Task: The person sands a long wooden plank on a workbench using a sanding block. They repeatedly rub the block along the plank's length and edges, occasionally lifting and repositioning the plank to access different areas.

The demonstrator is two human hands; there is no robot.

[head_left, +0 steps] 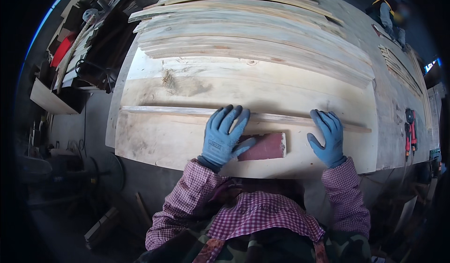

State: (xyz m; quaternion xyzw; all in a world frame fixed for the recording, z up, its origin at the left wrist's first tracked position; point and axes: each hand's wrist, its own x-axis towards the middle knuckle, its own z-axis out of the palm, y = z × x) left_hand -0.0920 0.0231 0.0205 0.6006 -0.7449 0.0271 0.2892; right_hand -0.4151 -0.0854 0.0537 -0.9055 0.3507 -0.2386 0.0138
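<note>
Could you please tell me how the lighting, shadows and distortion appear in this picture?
Head view: boards look bowed and the corners go black; the table is palest at its upper left, a soft shadow lies beyond the strip, and the person at upper right is partly blurred.

Wooden strip (pixel 281 118) (long, narrow) lies crosswise.

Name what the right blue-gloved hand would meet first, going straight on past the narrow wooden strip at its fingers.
The right hand would probably meet the stack of long, pale wooden planks first, though the hand's height is unclear.
</note>
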